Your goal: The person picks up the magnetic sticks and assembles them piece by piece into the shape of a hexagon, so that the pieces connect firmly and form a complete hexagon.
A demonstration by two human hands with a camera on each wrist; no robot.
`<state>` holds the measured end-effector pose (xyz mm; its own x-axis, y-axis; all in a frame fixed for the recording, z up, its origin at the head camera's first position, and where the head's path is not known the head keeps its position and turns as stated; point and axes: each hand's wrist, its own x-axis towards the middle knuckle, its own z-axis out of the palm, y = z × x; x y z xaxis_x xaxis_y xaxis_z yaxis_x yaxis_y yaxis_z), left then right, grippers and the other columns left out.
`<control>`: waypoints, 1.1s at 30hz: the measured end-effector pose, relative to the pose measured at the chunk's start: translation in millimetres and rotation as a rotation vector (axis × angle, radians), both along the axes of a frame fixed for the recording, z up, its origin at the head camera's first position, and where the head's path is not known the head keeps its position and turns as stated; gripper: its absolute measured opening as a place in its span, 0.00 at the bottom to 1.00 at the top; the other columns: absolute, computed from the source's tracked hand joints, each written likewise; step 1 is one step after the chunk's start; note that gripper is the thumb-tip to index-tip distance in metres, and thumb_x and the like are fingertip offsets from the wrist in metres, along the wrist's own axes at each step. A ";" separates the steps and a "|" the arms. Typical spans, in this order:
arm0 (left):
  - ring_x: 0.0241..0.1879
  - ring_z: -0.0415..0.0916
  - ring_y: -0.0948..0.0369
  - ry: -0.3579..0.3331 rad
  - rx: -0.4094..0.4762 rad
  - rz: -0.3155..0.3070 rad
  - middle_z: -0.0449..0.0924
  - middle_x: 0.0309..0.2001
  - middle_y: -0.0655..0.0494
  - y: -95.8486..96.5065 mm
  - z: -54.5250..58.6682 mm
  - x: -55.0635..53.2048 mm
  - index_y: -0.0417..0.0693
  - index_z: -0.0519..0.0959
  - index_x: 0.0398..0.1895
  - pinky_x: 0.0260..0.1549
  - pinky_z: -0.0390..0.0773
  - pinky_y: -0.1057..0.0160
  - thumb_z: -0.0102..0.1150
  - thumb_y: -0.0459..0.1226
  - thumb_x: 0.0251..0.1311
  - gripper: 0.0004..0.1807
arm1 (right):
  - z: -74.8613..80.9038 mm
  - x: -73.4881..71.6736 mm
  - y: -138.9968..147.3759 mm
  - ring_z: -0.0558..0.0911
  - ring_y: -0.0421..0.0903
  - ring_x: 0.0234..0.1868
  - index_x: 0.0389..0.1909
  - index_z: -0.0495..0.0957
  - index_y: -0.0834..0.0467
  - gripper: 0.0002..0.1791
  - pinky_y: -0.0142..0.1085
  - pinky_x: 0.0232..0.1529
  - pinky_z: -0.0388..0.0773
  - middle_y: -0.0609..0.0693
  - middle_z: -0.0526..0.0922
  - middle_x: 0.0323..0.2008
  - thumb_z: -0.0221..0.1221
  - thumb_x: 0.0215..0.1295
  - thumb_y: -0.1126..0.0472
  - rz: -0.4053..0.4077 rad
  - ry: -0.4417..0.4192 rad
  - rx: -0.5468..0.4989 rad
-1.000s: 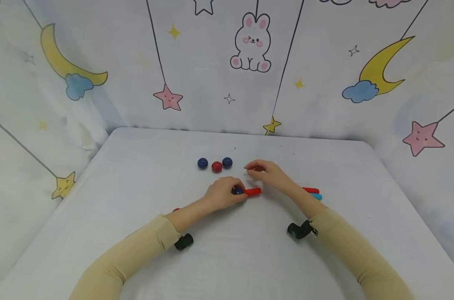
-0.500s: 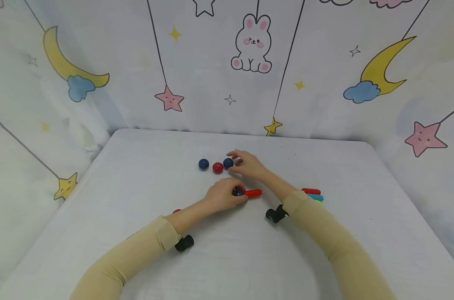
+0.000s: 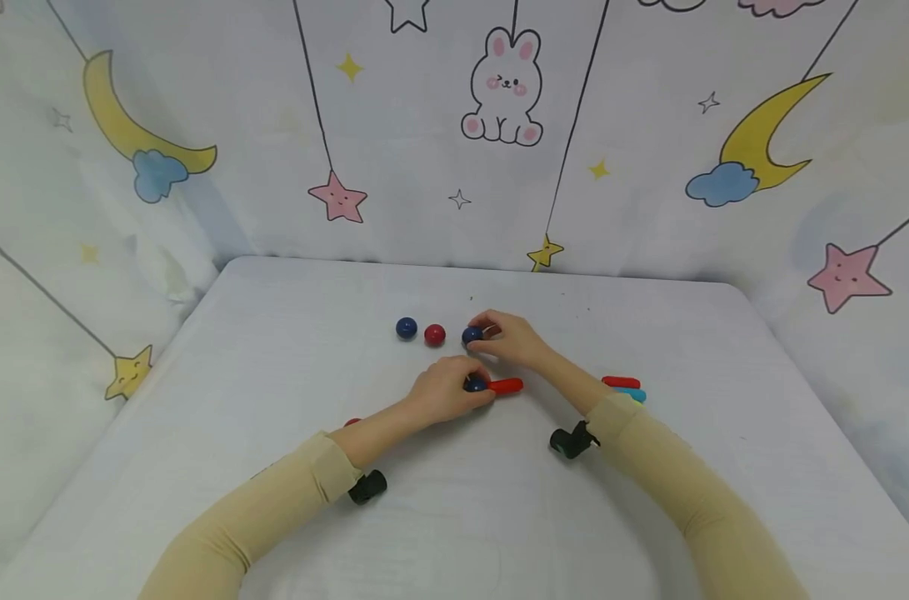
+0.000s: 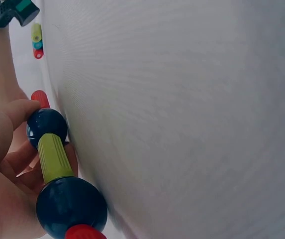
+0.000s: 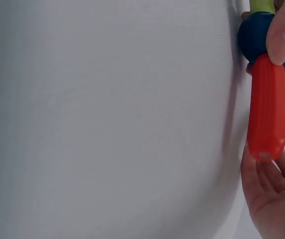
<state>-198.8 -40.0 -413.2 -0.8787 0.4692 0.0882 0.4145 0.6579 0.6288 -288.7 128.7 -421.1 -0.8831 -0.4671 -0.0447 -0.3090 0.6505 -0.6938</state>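
My left hand grips a joined toy chain of magnetic rods and balls low over the table. In the left wrist view the chain shows a blue ball under the thumb, a yellow-green rod, a second blue ball and a red rod end. Another red rod sticks out rightward past the left fingertips. Just behind it, my right hand holds a loose blue ball between thumb and fingers. That ball is hidden in the right wrist view.
Left of the right hand lie a red ball and a blue ball. Red and light-blue rods rest beyond the right forearm, a yellow one partly hidden. A red piece peeks out behind the left forearm.
My right hand went left to the rightmost blue ball, took it between thumb and fingers, and brought it slightly right and nearer. The left hand stays in place with its chain.
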 end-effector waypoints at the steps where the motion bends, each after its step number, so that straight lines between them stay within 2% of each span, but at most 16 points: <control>1: 0.32 0.72 0.62 0.001 -0.001 0.000 0.79 0.32 0.59 0.1 -0.1 0.1 0.49 0.82 0.36 0.29 0.73 0.66 0.66 0.42 0.58 0.07 | -0.4 2.0 4.3 0.77 0.52 0.55 0.57 0.75 0.56 0.22 0.45 0.54 0.75 0.53 0.80 0.52 0.65 0.63 0.55 -0.007 -0.003 0.003; 13: 0.33 0.72 0.62 -0.039 -0.037 0.022 0.79 0.32 0.60 0.4 3.4 1.3 0.49 0.83 0.38 0.31 0.72 0.66 0.66 0.44 0.59 0.10 | 0.9 35.9 56.5 0.77 0.53 0.53 0.57 0.75 0.57 0.24 0.46 0.53 0.76 0.54 0.80 0.50 0.66 0.63 0.54 -0.057 -0.033 -0.017; 20: 0.32 0.71 0.63 -0.052 -0.037 0.031 0.78 0.31 0.61 -0.8 1.8 -0.4 0.50 0.83 0.39 0.30 0.72 0.65 0.65 0.44 0.59 0.10 | 1.1 53.4 80.7 0.76 0.51 0.53 0.58 0.75 0.55 0.25 0.48 0.54 0.74 0.51 0.80 0.50 0.65 0.63 0.51 -0.075 -0.073 -0.025; 33: 0.32 0.71 0.62 -0.056 -0.039 0.035 0.77 0.32 0.60 -0.9 1.1 -1.2 0.50 0.83 0.40 0.30 0.72 0.66 0.66 0.44 0.60 0.10 | 1.1 71.5 90.4 0.76 0.51 0.51 0.58 0.74 0.56 0.24 0.46 0.53 0.76 0.51 0.79 0.48 0.65 0.63 0.52 -0.036 -0.111 -0.097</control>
